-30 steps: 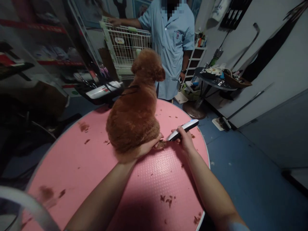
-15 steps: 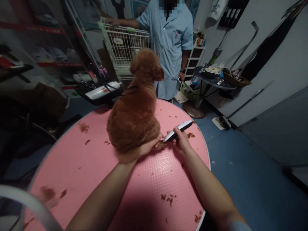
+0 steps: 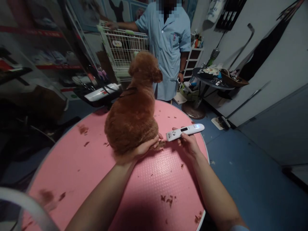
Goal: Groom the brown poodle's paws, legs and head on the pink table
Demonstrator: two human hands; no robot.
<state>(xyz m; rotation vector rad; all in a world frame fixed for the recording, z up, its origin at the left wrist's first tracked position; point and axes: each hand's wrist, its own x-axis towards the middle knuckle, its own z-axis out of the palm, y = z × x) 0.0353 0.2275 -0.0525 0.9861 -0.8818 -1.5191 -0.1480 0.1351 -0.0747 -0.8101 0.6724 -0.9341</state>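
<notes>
A small brown curly dog (image 3: pixel 134 109) sits on the round pink table (image 3: pixel 79 166), facing away from me. My left hand (image 3: pixel 144 149) cups the dog's rump and grips a hind paw at its right side. My right hand (image 3: pixel 189 142) holds a white electric clipper (image 3: pixel 185 131) level, its blade end pointing at the paw my left hand holds. Clumps of cut brown fur lie scattered over the table.
A person in a light blue coat (image 3: pixel 168 48) stands beyond the table, one hand on a white wire cage (image 3: pixel 122 48). A small dark side table (image 3: pixel 213 81) with clutter stands at the right. Shelves and a dark chair fill the left. Blue floor (image 3: pixel 240 173) lies to the right.
The clipper has turned from tilted to nearly level, its face now upward, and my right hand has shifted slightly right. My left hand and the dog have stayed put.
</notes>
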